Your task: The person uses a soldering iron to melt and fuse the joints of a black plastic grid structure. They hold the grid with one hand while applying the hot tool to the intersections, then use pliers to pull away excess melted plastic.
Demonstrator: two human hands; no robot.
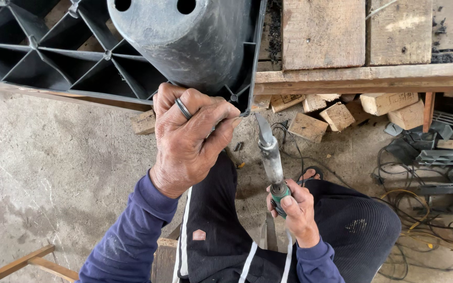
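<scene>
The right hand (299, 208) is wrapping its grip around a green-handled heat tool (271, 157), whose long axis is pointing up toward the black plastic pallet's (43, 57) corner, where the nearer left hand (190, 137) is pinching the edge on the wooden surface (342, 78).

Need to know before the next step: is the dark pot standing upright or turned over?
Turned over. The dark pot shows its base with round drain holes toward the camera, resting on the ribbed black tray, steadied by the left hand.

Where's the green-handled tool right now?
In the head view, the green-handled tool is right of centre, held in the right hand, tip up beside the left hand below the black plastic tray.
</scene>
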